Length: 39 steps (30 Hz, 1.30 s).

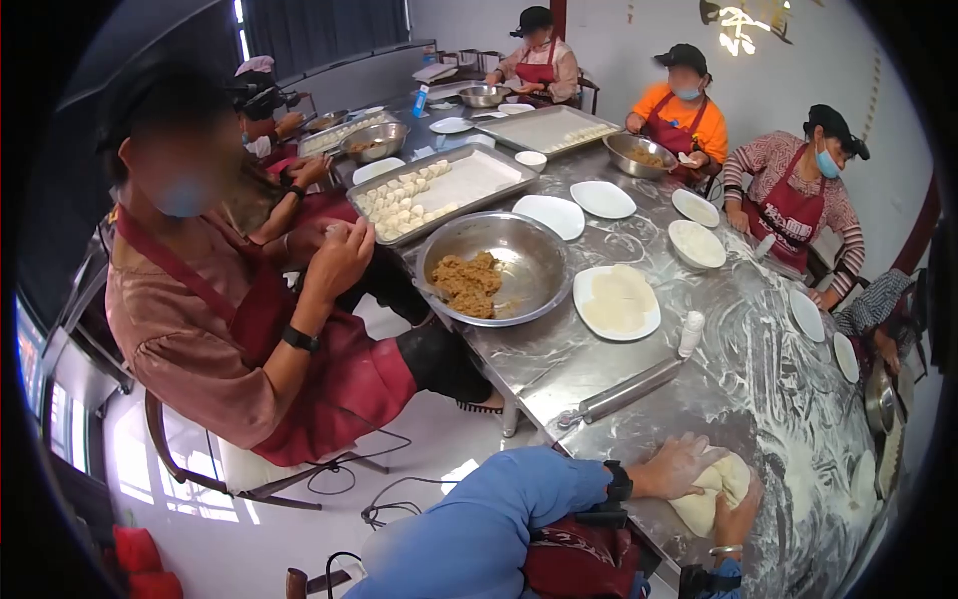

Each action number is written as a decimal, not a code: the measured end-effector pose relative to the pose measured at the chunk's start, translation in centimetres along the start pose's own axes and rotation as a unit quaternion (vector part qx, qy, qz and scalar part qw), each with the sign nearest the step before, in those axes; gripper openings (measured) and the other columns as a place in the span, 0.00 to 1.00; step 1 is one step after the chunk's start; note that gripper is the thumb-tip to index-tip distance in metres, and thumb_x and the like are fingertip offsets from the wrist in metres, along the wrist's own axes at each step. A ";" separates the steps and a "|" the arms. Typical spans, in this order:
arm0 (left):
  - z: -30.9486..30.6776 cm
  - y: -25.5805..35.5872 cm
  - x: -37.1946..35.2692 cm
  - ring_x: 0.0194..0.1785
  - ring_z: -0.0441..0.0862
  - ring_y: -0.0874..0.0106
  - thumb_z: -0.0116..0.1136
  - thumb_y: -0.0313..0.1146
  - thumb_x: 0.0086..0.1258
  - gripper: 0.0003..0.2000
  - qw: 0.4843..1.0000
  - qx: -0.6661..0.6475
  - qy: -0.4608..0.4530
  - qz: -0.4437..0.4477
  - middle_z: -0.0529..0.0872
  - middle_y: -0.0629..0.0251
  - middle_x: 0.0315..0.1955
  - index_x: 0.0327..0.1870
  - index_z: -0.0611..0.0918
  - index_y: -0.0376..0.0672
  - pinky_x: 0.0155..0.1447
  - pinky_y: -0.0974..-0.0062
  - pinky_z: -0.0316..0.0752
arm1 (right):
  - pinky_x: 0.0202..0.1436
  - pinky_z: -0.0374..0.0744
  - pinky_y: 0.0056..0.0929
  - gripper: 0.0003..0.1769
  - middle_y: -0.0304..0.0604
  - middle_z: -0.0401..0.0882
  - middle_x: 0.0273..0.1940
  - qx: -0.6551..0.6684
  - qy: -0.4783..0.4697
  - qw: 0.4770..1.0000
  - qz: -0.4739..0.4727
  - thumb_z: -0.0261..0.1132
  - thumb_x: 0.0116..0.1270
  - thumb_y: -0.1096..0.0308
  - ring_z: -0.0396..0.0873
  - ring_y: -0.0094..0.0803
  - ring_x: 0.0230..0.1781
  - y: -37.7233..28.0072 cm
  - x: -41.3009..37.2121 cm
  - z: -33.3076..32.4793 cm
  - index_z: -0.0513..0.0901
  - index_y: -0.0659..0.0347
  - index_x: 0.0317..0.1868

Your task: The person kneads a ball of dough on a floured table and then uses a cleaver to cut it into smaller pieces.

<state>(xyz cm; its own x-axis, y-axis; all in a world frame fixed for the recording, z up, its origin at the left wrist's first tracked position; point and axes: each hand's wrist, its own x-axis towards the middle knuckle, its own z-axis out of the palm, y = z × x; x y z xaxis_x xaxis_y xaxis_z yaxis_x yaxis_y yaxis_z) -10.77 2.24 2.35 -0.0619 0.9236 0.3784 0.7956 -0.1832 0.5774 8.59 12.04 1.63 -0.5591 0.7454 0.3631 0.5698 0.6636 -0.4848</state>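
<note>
A lump of pale dough lies on the floury steel table at the lower right. My left hand, dusted with flour, presses on the dough from its left and upper side. From the right, my right hand curves around the same lump, and some of its fingers are hidden. A metal rolling pin rests near the table edge, beyond my left hand. Farther off stand a small white roller and a white plate bearing flat round wrappers.
A steel bowl with brown filling stands near the left edge. Behind it is a tray of dumplings. Loose flour covers the right side. A seated co-worker is at left; several others sit around the table.
</note>
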 end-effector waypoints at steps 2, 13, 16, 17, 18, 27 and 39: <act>-0.1 0.0 -0.1 0.50 0.70 0.57 0.67 0.44 0.54 0.37 1.000 0.000 -0.001 -0.006 0.72 0.56 0.45 0.66 0.65 0.47 0.51 0.60 0.66 | 0.68 0.57 0.48 0.37 0.60 0.69 0.57 0.004 -0.007 1.000 0.001 0.63 0.44 0.74 0.61 0.57 0.62 -0.2 0.0 0.0 0.67 0.69 0.60; -0.1 0.1 0.0 0.53 0.68 0.56 0.67 0.42 0.55 0.39 0.999 -0.016 -0.034 -0.012 0.70 0.55 0.51 0.68 0.62 0.49 0.50 0.57 0.65 | 0.69 0.56 0.47 0.37 0.61 0.67 0.60 -0.024 -0.001 1.000 0.003 0.61 0.48 0.73 0.60 0.58 0.63 0.0 -0.5 -0.1 0.65 0.70 0.62; -0.1 0.1 -0.1 0.53 0.68 0.56 0.68 0.42 0.54 0.39 0.999 -0.018 -0.028 -0.010 0.70 0.55 0.51 0.68 0.62 0.49 0.50 0.58 0.65 | 0.69 0.56 0.47 0.37 0.61 0.66 0.60 0.000 -0.004 1.000 0.006 0.60 0.48 0.74 0.60 0.58 0.63 0.2 -0.5 -0.2 0.64 0.70 0.63; 0.0 0.1 -0.1 0.53 0.68 0.56 0.68 0.42 0.54 0.39 0.999 -0.018 -0.027 -0.012 0.70 0.55 0.51 0.68 0.62 0.49 0.50 0.58 0.65 | 0.69 0.56 0.47 0.37 0.61 0.66 0.60 0.000 -0.006 1.000 0.005 0.60 0.48 0.74 0.60 0.58 0.63 0.1 -0.4 -0.2 0.64 0.70 0.63; 0.0 0.1 -0.1 0.53 0.68 0.57 0.68 0.41 0.54 0.39 0.999 -0.018 -0.028 -0.012 0.71 0.55 0.50 0.68 0.62 0.49 0.50 0.58 0.65 | 0.69 0.56 0.46 0.37 0.61 0.66 0.60 -0.003 -0.007 1.000 0.008 0.60 0.48 0.74 0.60 0.58 0.63 0.1 -0.4 -0.2 0.64 0.70 0.63; 0.4 0.1 -0.3 0.52 0.69 0.57 0.70 0.41 0.51 0.41 1.000 -0.002 -0.005 -0.008 0.71 0.57 0.50 0.68 0.63 0.50 0.49 0.60 0.66 | 0.68 0.57 0.47 0.36 0.61 0.66 0.60 0.012 0.011 1.000 -0.009 0.62 0.49 0.70 0.61 0.57 0.62 1.3 -0.8 0.2 0.65 0.70 0.62; 1.8 -0.4 -0.4 0.55 0.67 0.56 0.70 0.44 0.50 0.44 1.000 0.015 -0.007 -0.005 0.69 0.53 0.55 0.70 0.60 0.51 0.53 0.60 0.64 | 0.66 0.61 0.49 0.33 0.60 0.68 0.60 -0.076 -0.024 0.997 -0.021 0.59 0.65 0.50 0.63 0.56 0.62 -1.4 -0.7 -1.8 0.68 0.65 0.62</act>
<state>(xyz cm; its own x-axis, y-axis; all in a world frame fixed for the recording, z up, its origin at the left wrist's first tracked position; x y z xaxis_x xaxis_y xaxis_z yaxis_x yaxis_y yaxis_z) -9.98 2.56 0.61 -0.0608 0.9302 0.3621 0.8127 -0.1645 0.5589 9.30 10.73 3.47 -0.6103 0.7153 0.3405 0.6278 0.6988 -0.3429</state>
